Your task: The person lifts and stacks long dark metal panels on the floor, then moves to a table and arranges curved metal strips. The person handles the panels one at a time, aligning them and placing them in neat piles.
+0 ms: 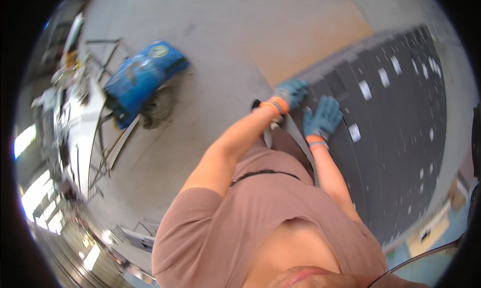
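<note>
Both of my hands wear blue-green work gloves with orange cuffs. My right hand [323, 118] lies on a dark grey panel [333, 152], fingers stretched out and apart, palm down. Further ahead and to the left, my left hand [292, 93] rests at the near corner of the dark panels. Its fingers are blurred, and whether they curl around the edge cannot be made out. The panels lie side by side in a wide spread, and several white paper labels [365, 90] are scattered on them. Small pale slots show across their far part.
A tan board [310, 37] lies on the grey floor beyond the panels. To the left, a blue curved bumper-like part [145, 77] sits on a metal stand [102, 62] among white panels and frames. Boxes [457, 195] stand at the lower right.
</note>
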